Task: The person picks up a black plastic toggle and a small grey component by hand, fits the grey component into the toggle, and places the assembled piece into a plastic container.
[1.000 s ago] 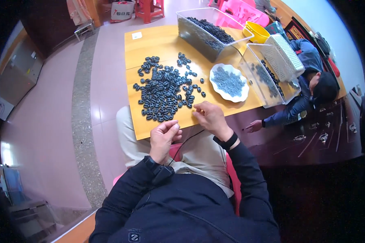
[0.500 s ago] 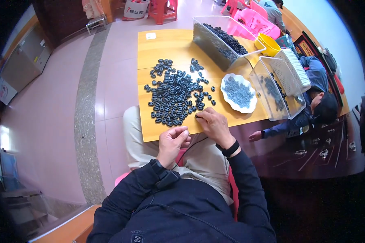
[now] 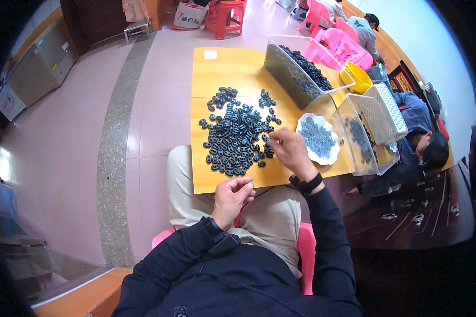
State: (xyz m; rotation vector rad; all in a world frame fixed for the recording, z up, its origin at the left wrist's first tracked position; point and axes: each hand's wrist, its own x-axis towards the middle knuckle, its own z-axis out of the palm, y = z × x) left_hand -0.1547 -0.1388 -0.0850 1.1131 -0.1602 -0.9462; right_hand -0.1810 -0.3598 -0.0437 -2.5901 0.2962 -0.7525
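A heap of small black oval pieces (image 3: 237,132), which seem to have two holes each, covers the near part of the yellow wooden table (image 3: 217,71). My right hand (image 3: 292,150) is over the heap's right edge, thumb and fingertips pinched together. What they hold, if anything, is too small to name. One black piece (image 3: 261,164) lies apart at the heap's near side. At the table's front edge is my left hand (image 3: 232,199), closed with thumb against index finger; its contents are not discernible. Right of my right hand stands a white scalloped dish (image 3: 308,117) full of tiny grey-blue parts (image 3: 319,138).
Farther back is a large clear bin (image 3: 280,68) of black pieces. A smaller clear bin (image 3: 354,164), a white perforated basket (image 3: 388,113) and a yellow tub (image 3: 357,76) line the right side. A person in dark clothing (image 3: 423,142) leans beyond them; others sit far back.
My right hand has lifted from the heap's near edge toward the dish; a black piece lies where its fingertips were. My left hand stays nearly in place. The view has shifted slightly.
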